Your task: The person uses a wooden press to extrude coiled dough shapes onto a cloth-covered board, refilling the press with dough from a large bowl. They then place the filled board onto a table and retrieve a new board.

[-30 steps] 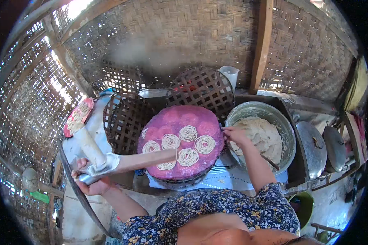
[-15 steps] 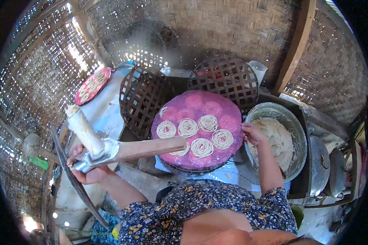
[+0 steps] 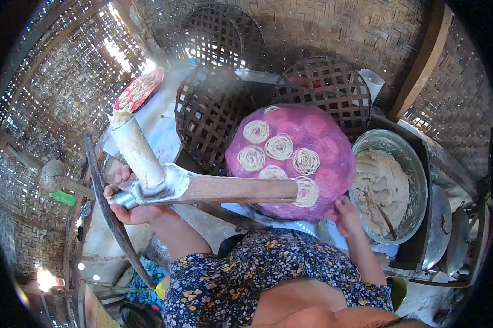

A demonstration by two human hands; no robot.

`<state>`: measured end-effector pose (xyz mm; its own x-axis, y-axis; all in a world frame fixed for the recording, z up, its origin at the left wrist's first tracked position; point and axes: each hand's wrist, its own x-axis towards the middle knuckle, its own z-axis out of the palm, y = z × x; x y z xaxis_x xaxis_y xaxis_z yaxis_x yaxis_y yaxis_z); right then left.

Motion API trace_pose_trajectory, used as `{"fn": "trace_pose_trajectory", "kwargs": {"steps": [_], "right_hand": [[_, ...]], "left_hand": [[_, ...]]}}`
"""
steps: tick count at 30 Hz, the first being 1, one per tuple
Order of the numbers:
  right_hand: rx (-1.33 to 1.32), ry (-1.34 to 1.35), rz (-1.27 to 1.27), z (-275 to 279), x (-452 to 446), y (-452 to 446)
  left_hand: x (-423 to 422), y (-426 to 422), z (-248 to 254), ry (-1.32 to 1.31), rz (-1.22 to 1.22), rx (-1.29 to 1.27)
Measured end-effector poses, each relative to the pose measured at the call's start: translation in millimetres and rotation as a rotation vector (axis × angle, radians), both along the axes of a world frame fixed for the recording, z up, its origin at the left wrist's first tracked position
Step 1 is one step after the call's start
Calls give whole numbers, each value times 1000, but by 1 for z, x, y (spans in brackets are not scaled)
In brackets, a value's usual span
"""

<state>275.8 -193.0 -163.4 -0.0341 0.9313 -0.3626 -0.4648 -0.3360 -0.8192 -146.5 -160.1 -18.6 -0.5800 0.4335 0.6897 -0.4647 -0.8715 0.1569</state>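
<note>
At the left, a rounded grey object (image 3: 53,175) hangs by the woven wall (image 3: 44,115), with a green piece (image 3: 63,197) just below it. Right of these, a dark curved bar (image 3: 108,205) runs beside the fingers of the left hand (image 3: 130,197). That hand is closed around the metal end of a press (image 3: 164,183); its pale, dough-smeared tube tilts toward the far left, and its wooden arm reaches right, over the near part of a round pink tray. Beyond the tube, at the far left, a smaller pink tray (image 3: 139,89) carries pale coiled strands.

In the middle, an open-weave basket (image 3: 213,117) leans left of the round pink tray (image 3: 325,136). Six coils (image 3: 279,147) lie on the cloth, two of them partly behind the wooden arm, and a short bit of strand sits at the far edge. Another lattice disc (image 3: 325,90) stands behind, with a translucent jug (image 3: 372,83) to its right.

The right hand (image 3: 345,215) is at the tray's near right edge, fingers bent; whether they pinch the rim cannot be told. Farther right, a metal basin (image 3: 416,164) holds pale dough (image 3: 383,183) and a thin stick (image 3: 387,221), with metal lids (image 3: 439,227) beside it.
</note>
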Motion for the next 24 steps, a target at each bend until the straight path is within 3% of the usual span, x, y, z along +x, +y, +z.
{"fn": "trace_pose_trajectory", "kwargs": {"steps": [2,5,8,11,14,17,20,24], "right_hand": [[-20,-28,64,0,-23,-18],[-90,42,355,-16,-15,-24],[-99,-26,-6,-30,5,-6],[6,227,-211,-1,20,12],[171,366,112,-21,51,19],[28,55,-65,-13,37,15],[67,-32,34,-24,35,11],[14,53,-57,-20,-6,-8]], "left_hand": [[1,3,0,-2,-11,2],[7,6,3,-24,-25,1],[-1,7,4,-51,3,18],[-5,3,6,-76,62,-2],[-17,1,1,-73,-11,57],[-18,1,-1,-46,-50,82],[-18,1,0,-48,-3,54],[-9,1,3,-50,94,-15]]}}
